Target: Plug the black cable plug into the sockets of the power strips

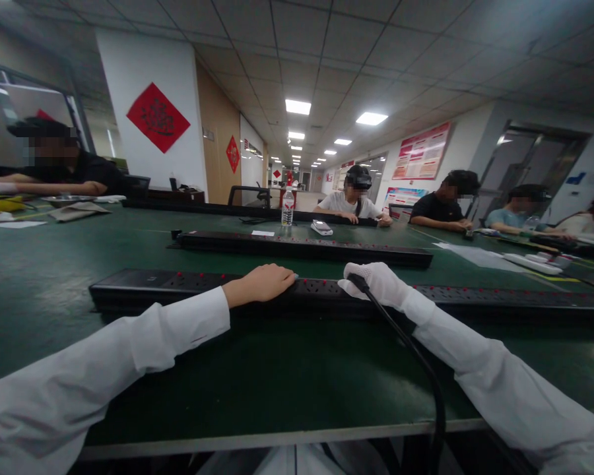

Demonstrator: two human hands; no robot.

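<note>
A long black power strip [143, 280] with rows of sockets and small red parts lies across the table in front of me. My left hand [263, 282], bare, rests over its middle with the fingers together and curled on the strip; something small and greyish shows at the fingertips, too small to name. My right hand [376, 284] wears a white glove and is closed around a black plug [359, 282] at the strip's top. From the plug a thick black cable [426, 369] runs down over the table's front edge. The plug's front end is hidden, so I cannot tell whether it sits in a socket.
Behind lies a second black power strip [301, 247], with a longer black bar [202, 210] farther back. A water bottle [288, 208] and a white device [321, 227] stand beyond. Several people sit around the green table [257, 382]; papers [480, 256] lie at the right.
</note>
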